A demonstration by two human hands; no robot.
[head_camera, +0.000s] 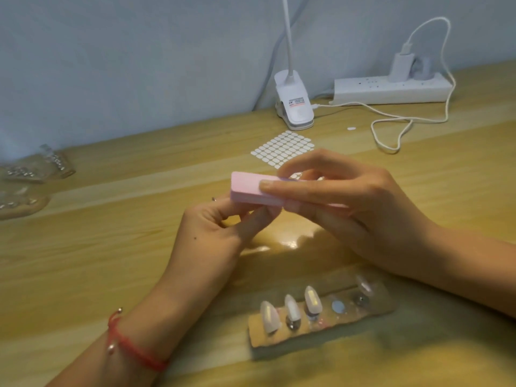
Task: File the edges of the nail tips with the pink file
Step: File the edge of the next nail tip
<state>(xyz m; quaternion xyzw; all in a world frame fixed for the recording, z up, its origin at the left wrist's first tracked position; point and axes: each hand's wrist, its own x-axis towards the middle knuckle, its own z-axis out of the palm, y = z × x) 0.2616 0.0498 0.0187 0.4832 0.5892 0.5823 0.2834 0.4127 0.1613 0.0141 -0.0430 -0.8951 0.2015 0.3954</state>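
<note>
**Two hands hold a pink file above a wooden table**

The pink file [251,191], a long block, is lifted off the table [111,247] and lies roughly level, with its free end pointing left. The right hand [349,208] grips the file's right end, thumb on the near face and fingers [307,160] curled over the top. Directly beneath the file, the left hand [220,230] has its fingers [259,222] pinched narrowly together against the underside. What they hold cannot be made out. A red bracelet [134,347] circles that wrist.

In front of the file, nearer the viewer, a strip [321,325] lies on the table with three pale, pointed nail tips [290,308] stuck on it in a row. Just behind the file lies a sheet of stickers [283,148], small and white. Farther behind the file, against the wall, stand a white clip lamp [293,107] and a power strip [391,89]. Far to the file's left lie blurred clear bags [36,169].
</note>
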